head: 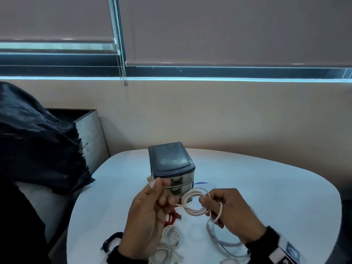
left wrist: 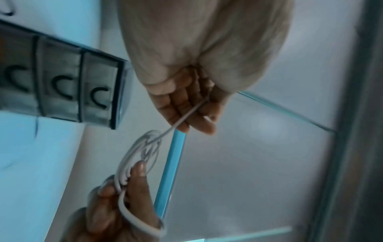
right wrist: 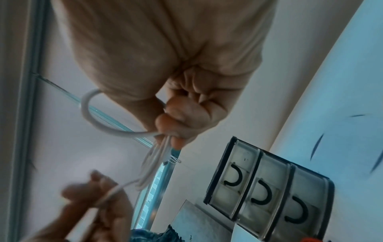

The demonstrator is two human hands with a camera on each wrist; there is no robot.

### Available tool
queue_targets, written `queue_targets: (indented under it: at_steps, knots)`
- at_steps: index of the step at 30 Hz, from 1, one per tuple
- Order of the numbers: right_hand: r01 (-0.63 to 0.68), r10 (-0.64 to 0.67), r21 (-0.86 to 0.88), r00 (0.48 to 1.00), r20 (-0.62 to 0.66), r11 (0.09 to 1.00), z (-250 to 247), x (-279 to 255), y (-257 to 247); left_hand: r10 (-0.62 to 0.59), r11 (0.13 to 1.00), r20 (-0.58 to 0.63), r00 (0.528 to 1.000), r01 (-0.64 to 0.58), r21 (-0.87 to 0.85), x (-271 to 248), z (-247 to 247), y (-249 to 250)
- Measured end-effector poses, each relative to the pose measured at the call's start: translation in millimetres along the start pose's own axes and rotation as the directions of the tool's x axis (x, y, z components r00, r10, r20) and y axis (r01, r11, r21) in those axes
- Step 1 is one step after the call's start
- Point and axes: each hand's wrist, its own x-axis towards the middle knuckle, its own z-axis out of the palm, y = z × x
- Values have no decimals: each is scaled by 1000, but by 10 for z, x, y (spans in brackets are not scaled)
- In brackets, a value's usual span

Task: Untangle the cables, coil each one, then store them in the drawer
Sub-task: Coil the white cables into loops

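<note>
Head view: low centre of the frame, right hand (head: 226, 210) grips a white cable (head: 196, 203) already wound into several loops; left hand (head: 152, 202) pinches its free tail, USB plug (head: 150, 178) poking out upper left of the fingers. Just behind, a small drawer unit (head: 172, 168) on the white desk (head: 266, 187), all drawers closed. Other cables lie at the bottom edge: red (head: 170, 216), black (head: 111, 240), coiled white (head: 171, 234).

Left wrist view: centre frame, tail runs taut from curled left fingers (left wrist: 186, 104) down to the coil (left wrist: 140, 153), clamped lower left by the right thumb (left wrist: 139, 172).

Right wrist view: loops bunched in the right fist (right wrist: 182, 119), centre frame; one loop bulges left.

Best to feed slack gently, match loop size, tuck the plug through, and probably free a hand for the drawer.
</note>
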Motion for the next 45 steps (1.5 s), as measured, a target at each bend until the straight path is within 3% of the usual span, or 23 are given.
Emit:
queue_targets:
  at_steps: [2, 4, 6, 10, 14, 16, 18, 19, 21, 23, 24, 26, 29, 31, 34, 36, 39, 42, 45]
  knots:
    - [33, -32, -48, 999, 8, 998, 24, -10, -8, -19, 985, -3, 1000, 19, 171, 93, -122, -108]
    - [62, -55, -108, 997, 61, 992, 64, -31, -19, -42, 889, 60, 997, 10, 458, 130, -195, -262]
    - [90, -64, -194, 989, 136, 977, 100, -54, -18, -144, 841, 159, 977, 36, 540, 112, -234, -411]
    - [87, -33, -266, 979, 202, 960, 70, -69, -10, -212, 896, 176, 961, 119, 428, 95, -315, -490]
    - [74, -30, -222, 981, 192, 972, 18, -68, -94, -244, 964, 257, 935, 206, 168, 128, -377, -467]
    - [83, -30, -259, 979, 204, 962, -5, -64, -136, -276, 961, 410, 870, 249, 118, 166, -478, -446]
    - [107, -30, -354, 976, 217, 929, -25, -64, -145, -322, 946, 606, 728, 280, 165, 177, -560, -374]
    - [125, -35, -421, 976, 216, 898, -33, -63, -138, -316, 946, 636, 704, 284, 156, 194, -572, -366]
    - [159, -58, -567, 980, 191, 808, -20, -55, -100, -399, 902, 500, 769, 232, 364, 187, -461, -301]
    - [163, -73, -684, 985, 159, 711, 29, -40, -80, -379, 793, 352, 856, 104, 601, 142, -356, -311]
    - [165, -68, -713, 984, 163, 681, 62, -38, -87, -320, 717, 381, 868, -42, 696, 118, -261, -291]
    - [183, -60, -741, 980, 189, 647, 105, -36, -118, -258, 627, 501, 826, -251, 737, 45, -166, -290]
    - [174, -26, -740, 978, 208, 650, 66, -32, -206, -145, 580, 483, 863, -321, 749, 86, -173, -311]
    - [171, -2, -716, 973, 230, 677, 30, -30, -248, -137, 551, 457, 879, -316, 773, 123, -211, -296]
    - [212, -5, -663, 954, 300, 718, 21, -18, -293, -234, 619, 440, 867, -216, 755, 160, -221, -229]
    - [179, 5, -499, 939, 345, 848, -3, 1, -331, -271, 724, 424, 864, -107, 681, 158, -194, -143]
    - [123, -57, -221, 958, 282, 968, -25, 25, -363, -136, 832, 354, 925, -87, 548, 133, -110, -44]
    - [80, -66, -61, 979, 193, 995, 95, 0, -334, 46, 844, 204, 978, -147, 516, 85, 20, -34]
    - [15, -17, 12, 968, 252, 1000, 261, -94, -237, 105, 873, 98, 990, -138, 467, 62, 113, -57]
